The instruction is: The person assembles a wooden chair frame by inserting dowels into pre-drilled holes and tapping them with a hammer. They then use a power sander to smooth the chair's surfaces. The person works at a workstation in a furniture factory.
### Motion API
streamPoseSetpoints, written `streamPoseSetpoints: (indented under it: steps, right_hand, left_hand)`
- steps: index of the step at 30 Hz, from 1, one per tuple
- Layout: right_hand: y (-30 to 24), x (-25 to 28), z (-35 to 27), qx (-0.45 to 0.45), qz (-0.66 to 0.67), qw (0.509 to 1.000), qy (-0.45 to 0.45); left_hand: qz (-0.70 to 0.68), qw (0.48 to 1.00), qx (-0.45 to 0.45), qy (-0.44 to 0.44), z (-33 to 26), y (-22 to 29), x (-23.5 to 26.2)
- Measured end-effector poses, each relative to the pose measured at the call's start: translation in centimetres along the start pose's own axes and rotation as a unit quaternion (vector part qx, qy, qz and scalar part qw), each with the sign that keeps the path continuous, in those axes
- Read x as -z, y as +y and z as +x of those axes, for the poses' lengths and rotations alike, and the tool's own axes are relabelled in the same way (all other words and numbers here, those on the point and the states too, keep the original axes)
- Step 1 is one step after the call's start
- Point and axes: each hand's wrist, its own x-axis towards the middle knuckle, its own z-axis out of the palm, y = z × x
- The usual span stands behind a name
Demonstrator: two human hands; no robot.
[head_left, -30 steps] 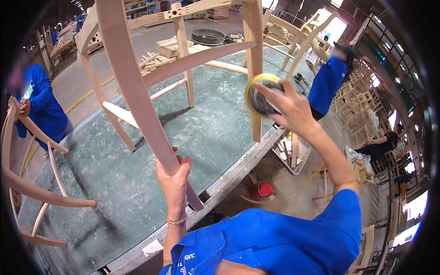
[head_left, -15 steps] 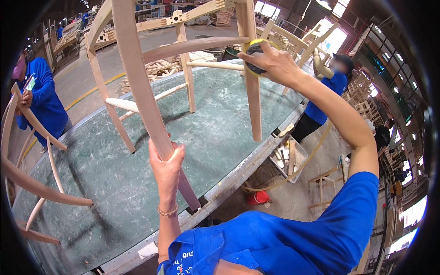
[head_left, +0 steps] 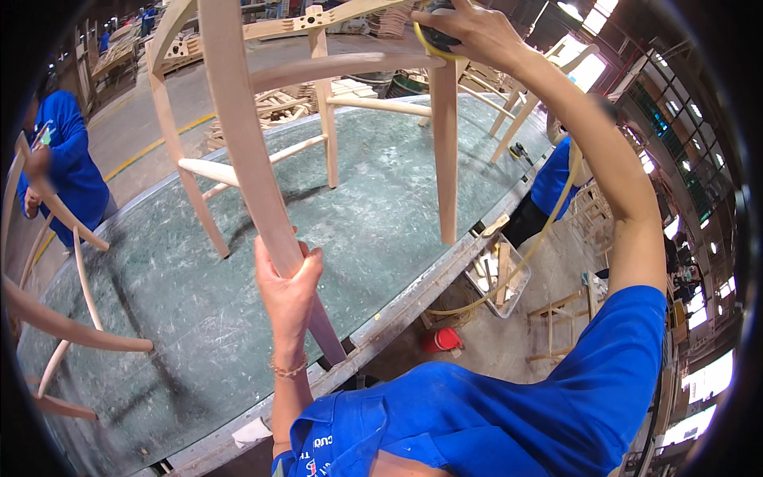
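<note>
An unfinished wooden chair frame (head_left: 447, 159) stands on the green worktable (head_left: 381, 199). My left hand (head_left: 288, 278) is wrapped round the lower part of its near leg (head_left: 246, 135). At the top of the frame's right leg, my right hand (head_left: 489, 36) grips a round sander (head_left: 437, 38) with a black body and yellow rim. The sander sits against the wood just above where a curved rail (head_left: 350, 67) joins that leg. Its upper part is cut off by the picture's top edge.
Another chair frame (head_left: 71, 330) lies at the table's left, with a co-worker in blue (head_left: 75, 159) beyond it. A second co-worker (head_left: 552, 179) stands at right. Below the table edge are a tray of wood pieces (head_left: 501, 274), a red container (head_left: 442, 340) and a hose (head_left: 548, 230).
My right hand has moved the sander up the right leg, from below the curved rail's joint to above it. My left hand keeps its hold on the near leg.
</note>
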Motion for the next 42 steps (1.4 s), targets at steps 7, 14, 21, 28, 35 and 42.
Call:
streamPoseSetpoints:
  steps: [7, 14, 21, 28, 35, 42]
  right_hand:
    - [-0.9, -0.6, 0.2, 0.041, -0.022, 0.996, 0.074]
    - [-0.6, -2.7, -2.2, -0.034, -0.119, 0.988, 0.093]
    - [-1.6, -2.3, -5.4, -0.060, -0.080, 0.991, 0.090]
    - [-3.9, -4.0, -8.2, -0.035, -0.036, 0.998, 0.022]
    - [-5.1, -4.7, -6.4, -0.039, 0.016, 0.999, -0.031]
    - [-6.1, -4.4, -6.2, -0.021, 0.033, 0.998, -0.051]
  left_hand:
    - [0.001, 1.000, -0.003, 0.007, 0.5, 0.4, 0.2]
    - [-0.019, 1.000, -0.012, -0.009, 0.3, 0.0, 0.2]
    - [-0.015, 0.999, -0.021, -0.022, 0.4, -0.3, 0.3]
    - [-0.009, 1.000, -0.016, -0.025, 0.9, -0.3, 0.1]
    - [-0.022, 0.999, -0.036, -0.010, 1.6, -0.2, 0.0]
    - [0.001, 0.999, -0.032, -0.017, 1.4, -0.2, 0.2]
